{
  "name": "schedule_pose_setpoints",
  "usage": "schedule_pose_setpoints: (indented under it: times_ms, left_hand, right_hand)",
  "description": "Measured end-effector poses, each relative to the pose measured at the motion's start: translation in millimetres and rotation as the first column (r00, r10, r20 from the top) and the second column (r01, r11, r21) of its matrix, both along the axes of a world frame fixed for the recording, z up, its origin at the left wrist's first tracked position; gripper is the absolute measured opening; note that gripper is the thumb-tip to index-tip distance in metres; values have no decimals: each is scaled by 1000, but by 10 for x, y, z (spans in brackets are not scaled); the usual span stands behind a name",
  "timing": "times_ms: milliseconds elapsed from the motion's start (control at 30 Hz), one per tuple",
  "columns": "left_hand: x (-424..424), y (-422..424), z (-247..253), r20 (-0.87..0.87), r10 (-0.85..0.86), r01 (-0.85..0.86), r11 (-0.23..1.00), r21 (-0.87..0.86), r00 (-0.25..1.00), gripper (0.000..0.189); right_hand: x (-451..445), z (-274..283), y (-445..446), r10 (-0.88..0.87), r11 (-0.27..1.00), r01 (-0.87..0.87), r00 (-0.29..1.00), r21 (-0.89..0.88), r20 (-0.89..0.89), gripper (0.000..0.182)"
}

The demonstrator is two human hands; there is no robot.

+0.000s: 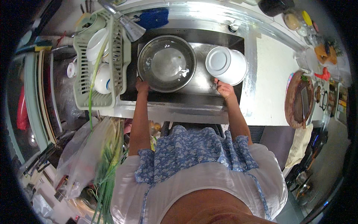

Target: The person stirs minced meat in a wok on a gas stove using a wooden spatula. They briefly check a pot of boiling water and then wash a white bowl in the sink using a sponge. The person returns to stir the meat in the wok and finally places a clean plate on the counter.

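Note:
A round metal basin (167, 63) with water and a small green scrap in it sits in the left part of the stainless steel sink (200, 96). My left hand (142, 86) is at the basin's lower left rim, its fingers partly hidden there; its hold is not clear. In the sink's right part a white plastic tub (235, 65) lies tilted, its base facing up and left. My right hand (224, 89) touches the tub's lower edge with curled fingers; whether it grips the tub cannot be told.
Left of the sink, a plastic dish rack (113, 96) holds white bowls, with a long green stalk across it. The faucet (133, 29) leans over its corner. Spring onions (107, 168) lie below. A knife rests on the round wooden chopping board (292, 98) at right, beside the white counter (268, 78).

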State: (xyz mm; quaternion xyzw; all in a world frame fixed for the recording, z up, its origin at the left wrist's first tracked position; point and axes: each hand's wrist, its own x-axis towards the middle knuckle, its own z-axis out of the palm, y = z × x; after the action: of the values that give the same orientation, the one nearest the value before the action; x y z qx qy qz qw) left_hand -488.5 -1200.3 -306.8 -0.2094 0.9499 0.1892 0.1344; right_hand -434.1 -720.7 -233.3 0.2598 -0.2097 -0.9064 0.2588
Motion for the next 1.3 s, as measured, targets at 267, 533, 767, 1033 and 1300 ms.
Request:
schedule_pose_setpoints:
  times_ms: [267, 533, 767, 1033, 1300]
  left_hand:
    - [40, 770, 750, -206, 59, 0, 961, 277, 977, 53]
    - [-117, 2258, 2264, 160, 90, -170, 112, 979, 983, 76]
    - [-711, 2898, 2325, 233, 174, -249, 75, 966, 957, 73]
    - [-1052, 3383, 2397, 173, 185, -214, 229, 950, 967, 67]
    - [-1079, 3525, 2314, 207, 170, -235, 167, 957, 963, 68]
  right_hand:
    - [-547, 1276, -643, 307, -206, 121, 950, 971, -53, 60]
    - [-664, 1675, -700, 456, -350, 201, 890, 915, -21, 55]
    - [-1522, 1638, 309, 346, -878, 255, 923, 406, 169, 51]
    - [-2561, 1119, 937, 539, -791, 467, 838, 394, 87, 31]
    - [-2528, 1347, 871, 557, -744, 404, 814, 532, 161, 27]
